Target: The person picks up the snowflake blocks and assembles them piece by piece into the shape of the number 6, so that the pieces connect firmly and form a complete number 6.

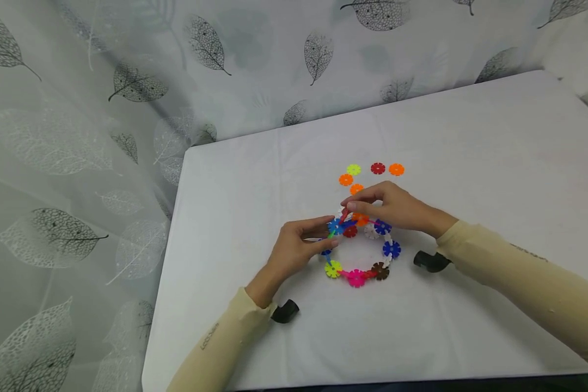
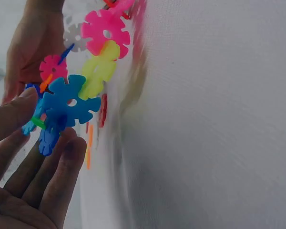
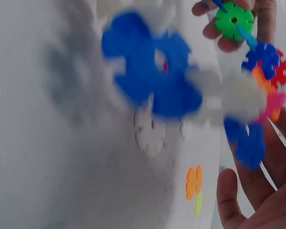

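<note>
A ring of linked plastic snowflake discs [image 1: 356,278] in many colours is held between both hands, its near side low over the table. My left hand [image 1: 299,242] grips the ring's left side; in the left wrist view its thumb and fingers surround blue discs [image 2: 50,138] and a green one seen edge-on. A green disc [image 3: 234,20] shows face-on between those fingers in the right wrist view. My right hand [image 1: 392,206] reaches over the far side, thumb and forefinger pinching a red snowflake disc [image 1: 344,215] beside a light blue disc [image 1: 336,226].
Beyond the ring lie loose discs: a yellow one [image 1: 354,169], a red one [image 1: 378,168] and several orange ones [image 1: 396,169]. A white disc [image 3: 150,132] lies under the ring. The white-covered table [image 1: 255,190] meets a leaf-patterned curtain [image 1: 255,65] behind.
</note>
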{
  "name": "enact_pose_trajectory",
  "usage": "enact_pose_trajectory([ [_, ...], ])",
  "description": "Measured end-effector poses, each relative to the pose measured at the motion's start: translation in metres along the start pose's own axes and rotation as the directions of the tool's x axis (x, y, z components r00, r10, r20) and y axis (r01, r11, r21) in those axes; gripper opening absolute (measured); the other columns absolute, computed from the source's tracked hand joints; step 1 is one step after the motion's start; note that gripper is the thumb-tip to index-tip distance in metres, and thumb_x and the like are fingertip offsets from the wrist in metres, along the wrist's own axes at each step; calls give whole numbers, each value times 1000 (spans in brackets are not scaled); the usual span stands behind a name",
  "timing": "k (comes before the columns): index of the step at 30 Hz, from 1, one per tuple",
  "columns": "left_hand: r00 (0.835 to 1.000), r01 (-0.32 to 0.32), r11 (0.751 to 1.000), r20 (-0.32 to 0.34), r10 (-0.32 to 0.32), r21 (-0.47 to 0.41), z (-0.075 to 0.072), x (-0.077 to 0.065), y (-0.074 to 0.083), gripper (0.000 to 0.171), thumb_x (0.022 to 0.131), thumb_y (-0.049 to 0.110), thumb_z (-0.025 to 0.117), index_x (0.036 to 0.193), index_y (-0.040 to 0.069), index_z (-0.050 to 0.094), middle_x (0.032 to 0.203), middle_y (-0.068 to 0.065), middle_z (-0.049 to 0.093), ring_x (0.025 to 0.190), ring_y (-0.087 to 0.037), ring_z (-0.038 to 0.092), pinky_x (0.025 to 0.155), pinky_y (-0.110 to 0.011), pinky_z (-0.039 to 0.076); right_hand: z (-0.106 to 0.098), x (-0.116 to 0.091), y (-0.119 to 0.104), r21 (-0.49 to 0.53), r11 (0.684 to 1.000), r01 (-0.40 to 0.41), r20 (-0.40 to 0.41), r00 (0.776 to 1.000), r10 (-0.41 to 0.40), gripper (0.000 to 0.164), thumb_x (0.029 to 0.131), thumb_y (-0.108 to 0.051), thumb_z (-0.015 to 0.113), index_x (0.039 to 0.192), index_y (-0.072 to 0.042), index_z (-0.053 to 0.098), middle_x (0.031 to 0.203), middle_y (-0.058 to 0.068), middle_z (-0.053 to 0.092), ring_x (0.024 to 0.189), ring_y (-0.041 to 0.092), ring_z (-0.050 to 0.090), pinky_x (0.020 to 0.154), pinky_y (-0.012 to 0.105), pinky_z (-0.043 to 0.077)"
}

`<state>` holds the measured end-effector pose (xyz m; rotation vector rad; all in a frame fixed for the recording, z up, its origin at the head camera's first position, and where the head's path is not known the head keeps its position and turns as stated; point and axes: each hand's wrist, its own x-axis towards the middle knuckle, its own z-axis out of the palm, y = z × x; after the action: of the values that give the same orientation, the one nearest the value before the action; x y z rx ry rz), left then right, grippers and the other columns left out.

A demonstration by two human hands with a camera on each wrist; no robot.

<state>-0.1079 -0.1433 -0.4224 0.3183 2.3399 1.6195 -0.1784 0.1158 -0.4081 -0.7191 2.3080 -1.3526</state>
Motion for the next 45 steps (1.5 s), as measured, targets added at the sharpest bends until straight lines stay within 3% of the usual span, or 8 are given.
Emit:
enact_pose_trajectory([
  [5, 999, 16, 1000, -28, -16, 17, -9, -5, -2, 46, 88, 23, 81, 132, 21, 70, 117, 2, 73, 105, -13, 70, 89, -30, 56, -12, 0, 8, 45, 999, -21, -147, 989, 27, 40, 105, -36, 57, 131, -8, 68, 121, 6, 71, 121, 22, 61, 105, 52, 44],
  [8, 999, 27, 1000, -45, -27, 3, -14, -8, -5, 46, 88, 21, 81, 132, 21, 70, 116, 2, 73, 106, -13, 70, 89, -31, 56, -21, 0, 13, 40, 997, -68, -267, 961, 77, 41, 105, -36, 57, 132, -7, 66, 126, 9, 68, 120, 23, 61, 105, 48, 46],
  [12, 997, 41, 997, -55, -44, -61, -20, -9, -10, 46, 87, 19, 82, 132, 19, 70, 113, 0, 74, 105, -15, 70, 88, -32, 56, -32, 0, 21, 29, 983, -182, -329, 927, 182, 47, 103, -41, 57, 137, -8, 62, 132, 11, 64, 121, 27, 56, 103, 46, 45],
  [17, 993, 86, 983, -62, -97, -163, -23, -7, -14, 46, 85, 14, 83, 130, 16, 71, 113, -7, 73, 103, -21, 72, 90, -32, 56, -40, 6, 35, -28, 950, -311, -267, 918, 293, 48, 101, -40, 61, 139, -9, 61, 136, 15, 59, 119, 33, 51, 97, 48, 44],
  [20, 989, 115, 974, -69, -130, -194, -26, -5, -14, 46, 85, 10, 83, 130, 13, 71, 114, -11, 72, 104, -23, 72, 90, -32, 55, -40, 11, 41, -79, 939, -335, -234, 922, 310, 45, 101, -34, 64, 137, -8, 62, 133, 17, 60, 118, 35, 53, 99, 50, 45],
  [29, 988, 119, 956, -63, -141, -268, -34, -4, -14, 45, 86, 5, 81, 129, 10, 71, 114, -11, 72, 104, -24, 72, 90, -34, 56, -34, 28, 41, -195, 934, -300, -208, 943, 260, 39, 96, -25, 73, 129, -6, 69, 121, 15, 68, 103, 30, 57, 84, 38, 49],
  [36, 985, 136, 937, -55, -162, -323, -35, -3, -18, 45, 86, 1, 80, 129, 8, 70, 116, -13, 71, 105, -25, 71, 90, -35, 56, -26, 42, 40, -210, 937, -279, -193, 951, 240, 37, 92, -23, 77, 125, -7, 72, 119, 12, 68, 102, 28, 57, 88, 40, 50],
  [45, 984, 156, 926, -32, -177, -345, -36, -1, -21, 46, 86, 1, 80, 130, 7, 69, 118, -12, 71, 106, -25, 71, 89, -35, 56, -18, 51, 37, -278, 916, -290, -190, 951, 244, 35, 87, -23, 82, 118, -9, 75, 113, 9, 66, 100, 29, 54, 83, 41, 48],
])
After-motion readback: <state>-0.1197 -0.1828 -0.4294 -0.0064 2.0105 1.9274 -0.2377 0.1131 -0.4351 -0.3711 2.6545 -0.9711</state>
